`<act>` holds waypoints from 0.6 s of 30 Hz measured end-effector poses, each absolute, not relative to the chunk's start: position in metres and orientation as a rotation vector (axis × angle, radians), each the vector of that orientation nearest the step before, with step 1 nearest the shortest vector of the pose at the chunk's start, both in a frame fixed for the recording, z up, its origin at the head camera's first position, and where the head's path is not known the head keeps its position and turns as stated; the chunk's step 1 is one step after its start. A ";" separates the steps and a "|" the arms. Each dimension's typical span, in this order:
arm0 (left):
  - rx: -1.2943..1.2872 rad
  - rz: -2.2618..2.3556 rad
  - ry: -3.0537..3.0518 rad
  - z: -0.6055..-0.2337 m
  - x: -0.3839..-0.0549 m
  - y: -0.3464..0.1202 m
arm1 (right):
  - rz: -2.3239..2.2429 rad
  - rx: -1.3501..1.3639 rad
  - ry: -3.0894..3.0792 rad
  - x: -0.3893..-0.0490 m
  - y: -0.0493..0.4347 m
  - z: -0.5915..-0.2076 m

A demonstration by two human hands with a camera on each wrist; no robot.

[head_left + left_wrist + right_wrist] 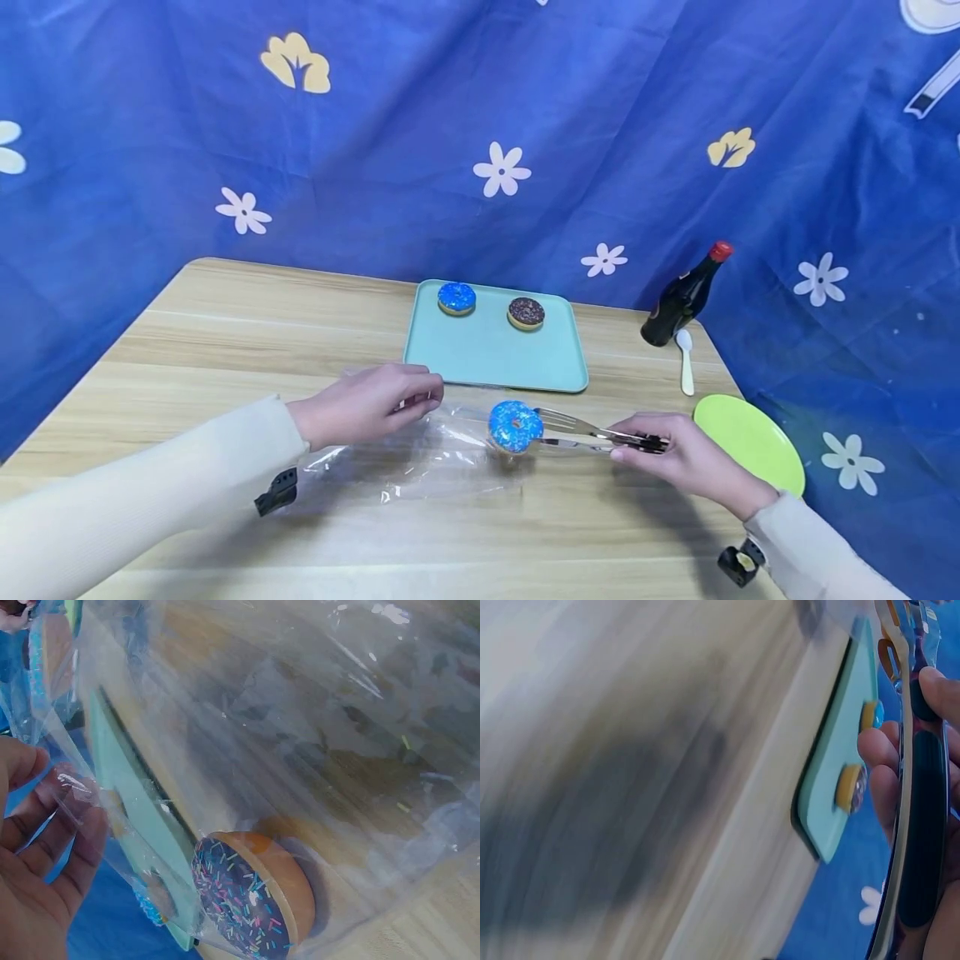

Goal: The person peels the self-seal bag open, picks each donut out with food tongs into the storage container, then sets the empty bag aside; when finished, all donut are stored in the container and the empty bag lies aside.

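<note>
My left hand [375, 407] holds the edge of a clear plastic bag [420, 475], its film lying over the fingertips in the left wrist view. A chocolate donut with coloured sprinkles [244, 900] shows through the film in that view; the head view does not show it. With my right hand [678, 454] I grip metal tongs [573, 427] by their dark handles [924, 825]. The tongs' ends clasp a blue-iced donut [514, 427], raised beside the bag's right end.
Behind the hands lies a mint-green tray [487, 362] bearing another blue donut [457, 298] and a chocolate donut [527, 313]. To the right are a dark bottle [678, 304], a pale spoon [686, 367] and a lime-green plate [750, 446]. A blue cloth [420, 125] hangs behind the table.
</note>
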State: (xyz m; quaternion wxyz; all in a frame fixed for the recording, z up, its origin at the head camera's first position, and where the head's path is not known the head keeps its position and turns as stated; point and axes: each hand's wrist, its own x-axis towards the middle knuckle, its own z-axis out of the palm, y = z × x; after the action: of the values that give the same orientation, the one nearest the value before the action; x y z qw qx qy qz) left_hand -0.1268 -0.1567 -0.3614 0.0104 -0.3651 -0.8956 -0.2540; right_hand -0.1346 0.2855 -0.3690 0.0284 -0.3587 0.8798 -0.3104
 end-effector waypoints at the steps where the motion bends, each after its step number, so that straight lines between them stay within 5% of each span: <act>1: -1.136 -0.791 -2.796 -0.361 -0.127 -0.157 | -0.958 -1.108 2.731 -0.134 0.288 -0.367; 18: -1.185 -0.822 -2.733 -0.359 -0.128 -0.154 | -0.957 -0.825 2.951 -0.165 0.296 -0.355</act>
State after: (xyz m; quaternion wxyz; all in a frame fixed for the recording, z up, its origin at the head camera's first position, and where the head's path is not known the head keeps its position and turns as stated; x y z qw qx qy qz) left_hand -0.1277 -0.1542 -0.3588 0.0254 -0.3834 -0.8841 -0.2659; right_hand -0.1648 0.2958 -0.3553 -0.0344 -0.2569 0.9188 -0.2979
